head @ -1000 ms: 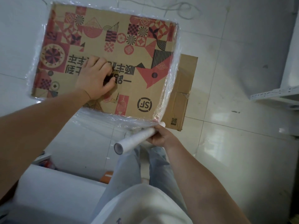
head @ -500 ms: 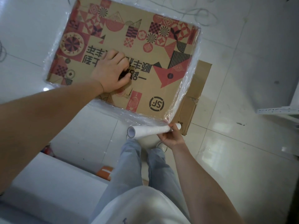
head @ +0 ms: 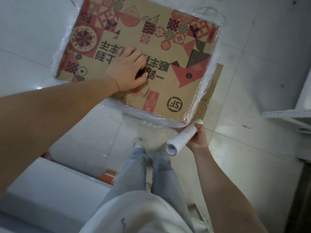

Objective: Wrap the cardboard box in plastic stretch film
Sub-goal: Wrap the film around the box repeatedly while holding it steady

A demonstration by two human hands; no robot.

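A printed cardboard box [head: 168, 47] with red and black patterns stands on the tiled floor, and clear stretch film [head: 151, 117] is bunched around its sides. My left hand [head: 127, 69] lies on the box's top face, fingers curled into a dark hand-hole there. My right hand [head: 198, 138] grips a thin white roll of stretch film [head: 180, 137] just off the box's near right corner. The film runs from the roll to that corner. The roll tilts with its open end toward me.
A flat piece of plain cardboard [head: 212, 88] lies under the box's right side. White metal shelving [head: 286, 113] stands at the right. A white surface [head: 50, 190] is at lower left, with an orange object [head: 107, 176] beside it. Cables [head: 210, 9] lie beyond the box. My legs [head: 139, 165] stand close to the box.
My right hand has swung the roll from lying along the box's near edge to slanting off the near right corner. My left hand has kept its grip on the box top.
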